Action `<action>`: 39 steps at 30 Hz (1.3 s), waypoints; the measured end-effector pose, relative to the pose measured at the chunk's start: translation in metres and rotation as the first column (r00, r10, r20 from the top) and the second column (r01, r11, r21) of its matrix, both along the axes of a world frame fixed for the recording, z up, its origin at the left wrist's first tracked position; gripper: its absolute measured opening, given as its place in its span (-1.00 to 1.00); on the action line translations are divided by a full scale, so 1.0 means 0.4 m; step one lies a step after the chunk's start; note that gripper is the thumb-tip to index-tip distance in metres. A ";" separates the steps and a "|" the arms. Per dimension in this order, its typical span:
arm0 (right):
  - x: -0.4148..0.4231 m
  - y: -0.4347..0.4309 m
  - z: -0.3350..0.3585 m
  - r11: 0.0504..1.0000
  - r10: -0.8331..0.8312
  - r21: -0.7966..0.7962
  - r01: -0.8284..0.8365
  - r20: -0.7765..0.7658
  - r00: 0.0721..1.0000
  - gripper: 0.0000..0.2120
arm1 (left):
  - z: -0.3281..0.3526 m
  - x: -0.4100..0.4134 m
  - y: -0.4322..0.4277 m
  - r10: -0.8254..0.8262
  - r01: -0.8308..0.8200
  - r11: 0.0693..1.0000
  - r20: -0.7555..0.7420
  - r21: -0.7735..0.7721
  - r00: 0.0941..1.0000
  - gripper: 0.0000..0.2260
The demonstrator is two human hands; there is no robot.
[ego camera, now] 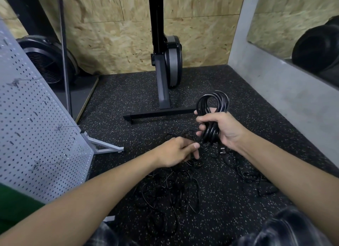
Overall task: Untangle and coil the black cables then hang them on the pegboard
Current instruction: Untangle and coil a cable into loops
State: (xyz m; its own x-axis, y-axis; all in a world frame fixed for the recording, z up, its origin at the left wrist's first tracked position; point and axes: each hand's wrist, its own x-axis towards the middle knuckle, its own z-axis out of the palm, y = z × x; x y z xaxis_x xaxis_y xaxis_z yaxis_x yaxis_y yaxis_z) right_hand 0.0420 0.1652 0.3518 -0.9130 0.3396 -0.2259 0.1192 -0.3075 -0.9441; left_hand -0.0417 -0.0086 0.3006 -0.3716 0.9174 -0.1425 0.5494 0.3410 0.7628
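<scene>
My right hand (221,128) grips a coiled black cable (213,103) held upright, its loops sticking up above my fist. My left hand (177,151) pinches the loose end of that cable just below the coil. On the speckled floor under my hands lies a tangle of thin black cables (174,196), and more strands (256,179) spread to the right. A grey pegboard (34,128) with metal hooks leans at the left.
A black exercise machine on a T-shaped foot (161,113) stands ahead, just beyond the coil. A round fan (46,60) sits behind the pegboard. A grey concrete ledge (286,91) runs along the right. The pegboard's foot (108,146) juts onto the floor.
</scene>
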 end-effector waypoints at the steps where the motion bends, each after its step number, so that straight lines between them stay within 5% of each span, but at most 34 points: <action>1: -0.001 0.010 0.002 0.999 -0.030 0.015 0.030 -0.021 0.999 -0.79 | -0.003 -0.006 -0.006 -0.008 0.008 1.000 0.000 -0.017 1.000 -0.62; 8: 0.003 0.072 -0.020 0.968 -0.154 0.202 0.150 0.005 0.988 -0.79 | -0.028 -0.068 -0.049 -0.032 0.001 0.992 -0.253 -0.124 0.967 -0.73; 17: -0.002 0.100 -0.002 0.912 -0.235 0.336 0.233 -0.035 0.971 -0.78 | -0.020 -0.094 -0.056 0.061 -0.076 0.996 -0.247 -0.053 0.967 -0.78; 20: 0.014 0.099 0.005 0.861 -0.129 0.501 0.088 0.047 0.991 -0.58 | 0.012 -0.084 -0.046 0.062 -0.023 0.993 -0.357 0.112 0.932 -0.81; 22: 0.024 0.079 0.007 0.815 0.002 0.578 -0.046 0.076 0.997 -0.68 | 0.035 -0.068 -0.034 0.038 0.042 0.984 -0.435 0.173 0.900 -0.83; 25: 0.030 0.046 0.006 0.805 0.140 0.570 -0.165 0.088 0.986 -0.53 | 0.059 -0.047 -0.017 0.060 0.080 0.961 -0.485 0.263 0.872 -0.84; 30: 0.026 0.020 0.006 0.758 0.359 0.527 -0.383 0.153 0.921 -0.53 | 0.087 -0.039 -0.005 0.242 -0.066 0.903 -0.376 0.425 0.894 -0.76; 32: 0.022 0.013 -0.004 0.743 0.389 0.517 -0.425 0.184 0.903 -0.46 | 0.089 -0.032 -0.005 0.315 -0.140 0.879 -0.334 0.457 0.889 -0.68; 36: 0.020 0.010 -0.019 0.729 0.435 0.482 -0.486 0.223 0.872 -0.76 | 0.103 -0.017 -0.009 0.380 -0.191 0.837 -0.294 0.513 0.877 -0.66; 39: 0.021 0.010 -0.025 0.791 0.386 0.414 -0.451 0.235 0.892 -0.67 | 0.123 -0.013 -0.009 0.337 -0.178 0.842 -0.239 0.509 0.911 -0.74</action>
State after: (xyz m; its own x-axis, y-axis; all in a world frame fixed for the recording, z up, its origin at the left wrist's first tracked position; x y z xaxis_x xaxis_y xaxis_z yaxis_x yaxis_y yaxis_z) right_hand 0.0505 0.1691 0.3416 -0.9619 0.0236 -0.2724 0.2694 0.2518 -0.9295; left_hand -0.0470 -0.0120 0.3498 -0.5548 0.7074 0.4379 0.7242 0.1515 0.6727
